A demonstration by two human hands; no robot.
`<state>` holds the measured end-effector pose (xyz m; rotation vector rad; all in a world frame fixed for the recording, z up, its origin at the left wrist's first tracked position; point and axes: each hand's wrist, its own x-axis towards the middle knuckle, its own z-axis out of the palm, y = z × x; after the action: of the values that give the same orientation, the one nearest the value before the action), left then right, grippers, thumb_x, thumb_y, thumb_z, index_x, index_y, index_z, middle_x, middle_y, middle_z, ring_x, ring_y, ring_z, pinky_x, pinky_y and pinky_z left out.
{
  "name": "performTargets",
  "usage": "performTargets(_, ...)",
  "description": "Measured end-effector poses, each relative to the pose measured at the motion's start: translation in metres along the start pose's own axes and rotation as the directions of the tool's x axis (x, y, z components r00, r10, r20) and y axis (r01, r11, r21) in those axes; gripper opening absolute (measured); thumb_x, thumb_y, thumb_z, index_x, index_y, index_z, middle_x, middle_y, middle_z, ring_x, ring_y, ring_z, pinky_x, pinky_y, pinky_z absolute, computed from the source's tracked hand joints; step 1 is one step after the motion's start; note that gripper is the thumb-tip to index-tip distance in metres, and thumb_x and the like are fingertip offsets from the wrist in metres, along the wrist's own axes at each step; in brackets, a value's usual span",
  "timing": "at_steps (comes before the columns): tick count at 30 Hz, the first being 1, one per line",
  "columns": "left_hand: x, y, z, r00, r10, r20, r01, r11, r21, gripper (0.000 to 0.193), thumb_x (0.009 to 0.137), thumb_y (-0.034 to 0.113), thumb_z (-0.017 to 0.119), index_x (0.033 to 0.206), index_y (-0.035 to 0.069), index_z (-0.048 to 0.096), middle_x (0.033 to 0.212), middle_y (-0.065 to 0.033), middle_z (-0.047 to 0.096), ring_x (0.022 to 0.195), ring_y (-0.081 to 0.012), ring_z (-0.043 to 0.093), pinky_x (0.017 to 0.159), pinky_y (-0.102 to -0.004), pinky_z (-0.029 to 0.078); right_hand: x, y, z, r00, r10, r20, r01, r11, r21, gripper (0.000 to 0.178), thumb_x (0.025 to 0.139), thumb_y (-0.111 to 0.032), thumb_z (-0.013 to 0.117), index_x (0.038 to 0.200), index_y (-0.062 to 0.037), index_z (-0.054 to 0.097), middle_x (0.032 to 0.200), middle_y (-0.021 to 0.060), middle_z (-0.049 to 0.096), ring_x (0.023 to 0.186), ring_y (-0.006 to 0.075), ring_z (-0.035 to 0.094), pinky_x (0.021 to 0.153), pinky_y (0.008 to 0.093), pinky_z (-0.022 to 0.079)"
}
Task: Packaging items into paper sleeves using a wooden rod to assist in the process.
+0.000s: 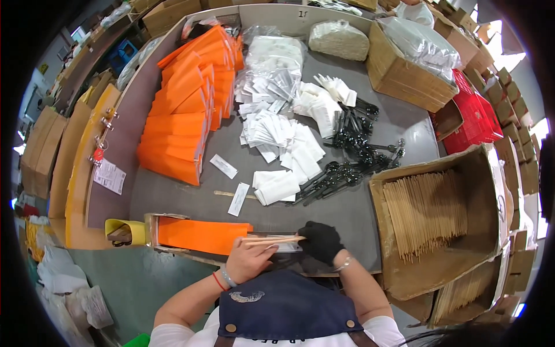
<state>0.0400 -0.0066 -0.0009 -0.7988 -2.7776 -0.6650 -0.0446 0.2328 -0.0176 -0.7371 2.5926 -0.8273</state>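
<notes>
Both my hands meet at the near edge of the grey table, around a pair of pale wooden chopsticks. My bare left hand has its fingers closed around their left end. At the other end, my right hand, in a black glove, is closed with its fingertips at the sticks. Under them lies a clear, whitish packet, partly hidden by the hands. An orange sleeve lies flat in a low cardboard tray, its right end next to my left hand.
Fanned orange sleeves cover the left side. White folded napkins, small white packets and black plastic spoons fill the middle. A carton of wooden chopsticks stands at right, near a red crate. A yellow holder sits at left.
</notes>
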Motion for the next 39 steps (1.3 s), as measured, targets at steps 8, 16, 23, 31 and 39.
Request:
performTargets(8, -0.02, -0.013, -0.015, 0.965, -0.182, 0.187, 0.157, 0.977, 0.144, 0.061, 0.065, 0.025, 0.078, 0.123, 0.016, 0.059, 0.128, 0.0054, 0.054, 0.106, -0.0209, 0.049, 0.088, -0.0449, 0.033, -0.018, -0.01, -0.014, 0.994, 0.048, -0.096, -0.055, 0.996, -0.073, 0.031, 0.081, -0.028, 0.068, 0.111, -0.0214, 0.067, 0.084, 0.0064, 0.062, 0.077, 0.0266, 0.063, 0.064, 0.0409, 0.05)
performTargets(16, -0.017, -0.038, -0.037, 0.965, -0.24, 0.105, 0.238, 0.971, 0.032, 0.067, 0.059, 0.029, 0.082, 0.119, 0.008, 0.06, 0.126, -0.0109, 0.054, 0.111, -0.0328, 0.047, 0.102, -0.052, 0.032, -0.02, -0.002, -0.001, 0.989, -0.147, -0.007, 0.142, 0.967, -0.211, 0.037, 0.082, -0.021, 0.067, 0.119, -0.0216, 0.065, 0.08, 0.0082, 0.066, 0.068, 0.0284, 0.06, 0.06, 0.0407, 0.048)
performTargets(23, 0.006, -0.029, 0.002, 0.982, -0.152, 0.114, 0.17, 0.972, -0.162, 0.077, 0.056, 0.028, 0.085, 0.125, 0.009, 0.055, 0.125, -0.009, 0.051, 0.112, -0.0312, 0.046, 0.099, -0.0455, 0.036, -0.001, -0.043, 0.021, 0.942, -0.285, -0.176, 0.312, 0.938, 0.15, 0.025, 0.08, -0.021, 0.071, 0.101, -0.0072, 0.066, 0.09, 0.0141, 0.066, 0.085, 0.0313, 0.063, 0.069, 0.0391, 0.051)
performTargets(31, 0.021, -0.02, 0.004, 0.981, -0.149, 0.12, 0.152, 0.988, -0.017, 0.063, 0.066, 0.028, 0.077, 0.123, 0.01, 0.056, 0.12, -0.0089, 0.052, 0.107, -0.0283, 0.048, 0.092, -0.0406, 0.039, -0.003, -0.034, 0.046, 0.975, 0.056, -0.217, 0.033, 0.922, 0.386, 0.024, 0.074, -0.018, 0.074, 0.091, -0.0052, 0.064, 0.089, 0.014, 0.061, 0.086, 0.0329, 0.061, 0.073, 0.0383, 0.05)
performTargets(39, 0.038, -0.02, -0.011, 0.893, -0.06, 0.447, 0.014, 0.994, 0.105, 0.029, 0.075, 0.011, 0.06, 0.103, 0.017, 0.059, 0.1, -0.0111, 0.051, 0.094, -0.0296, 0.05, 0.077, -0.04, 0.042, 0.0, -0.037, 0.015, 0.975, -0.158, -0.158, 0.103, 0.946, -0.309, 0.054, 0.059, -0.04, 0.079, 0.102, -0.0144, 0.06, 0.105, 0.0048, 0.059, 0.103, 0.0247, 0.053, 0.085, 0.0433, 0.04)
